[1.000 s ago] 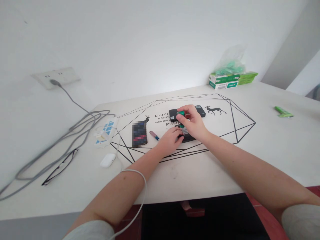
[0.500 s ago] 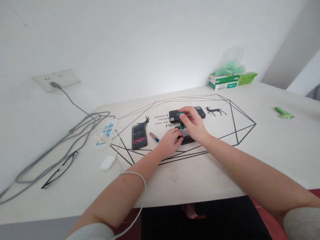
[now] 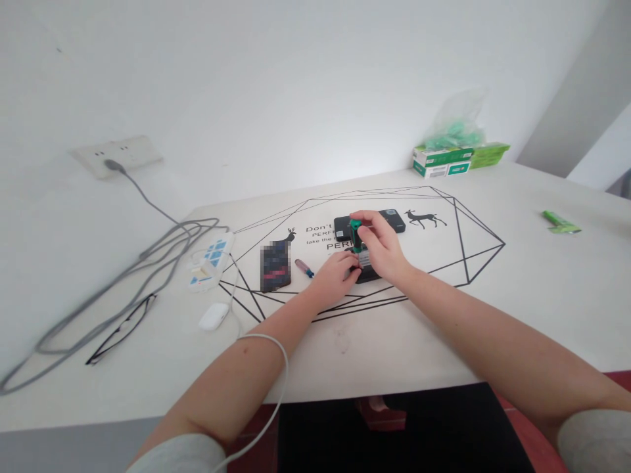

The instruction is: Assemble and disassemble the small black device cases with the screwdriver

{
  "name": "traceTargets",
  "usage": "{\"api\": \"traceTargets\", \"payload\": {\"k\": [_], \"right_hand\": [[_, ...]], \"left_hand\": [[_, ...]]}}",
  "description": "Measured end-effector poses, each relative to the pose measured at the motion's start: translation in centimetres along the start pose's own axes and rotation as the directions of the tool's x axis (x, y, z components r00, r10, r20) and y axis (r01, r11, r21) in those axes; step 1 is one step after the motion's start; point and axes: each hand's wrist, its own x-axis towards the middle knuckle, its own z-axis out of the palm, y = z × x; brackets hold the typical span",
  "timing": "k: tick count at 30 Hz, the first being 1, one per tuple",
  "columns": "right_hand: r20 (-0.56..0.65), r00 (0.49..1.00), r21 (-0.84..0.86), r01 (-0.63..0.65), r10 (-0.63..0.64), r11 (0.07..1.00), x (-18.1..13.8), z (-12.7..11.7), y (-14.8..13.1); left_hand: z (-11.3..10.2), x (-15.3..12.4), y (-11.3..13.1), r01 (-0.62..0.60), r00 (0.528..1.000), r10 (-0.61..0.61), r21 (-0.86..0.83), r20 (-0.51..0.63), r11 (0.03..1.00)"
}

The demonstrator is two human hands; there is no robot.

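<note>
One white cord [image 3: 287, 369] crosses the left forearm [image 3: 236, 361]. Small screwdriver [image 3: 304, 268] just beside left hand [image 3: 338, 274]; its fingertips at lower black device's [image 3: 369, 274] left end, can't tell if clamped. Right hand [image 3: 384, 248] gripped around green screwdriver [image 3: 356, 238], near-upright over that device. Upper black device [image 3: 395, 222] just behind. Table [image 3: 532, 309] extends right past green packet [image 3: 562, 222], well apart.

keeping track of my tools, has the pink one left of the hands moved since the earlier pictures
No. The pink tool shows no visible shift in any direction, judged against the printed word Don't.
</note>
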Motion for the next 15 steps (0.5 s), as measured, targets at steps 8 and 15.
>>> {"api": "traceTargets", "payload": {"k": [8,15], "right_hand": [[-0.051,0.998,-0.125,0.018,-0.025,0.992,-0.24,0.51,0.69],[0.127,0.992,0.037,-0.002,-0.002,0.999,-0.69,0.07,0.12]], "left_hand": [[-0.16,0.11,0.34,0.007,1.0,-0.007,-0.014,0.007,1.0],[0.1,-0.03,0.13,0.013,1.0,-0.013,0.015,0.001,1.0]]}}
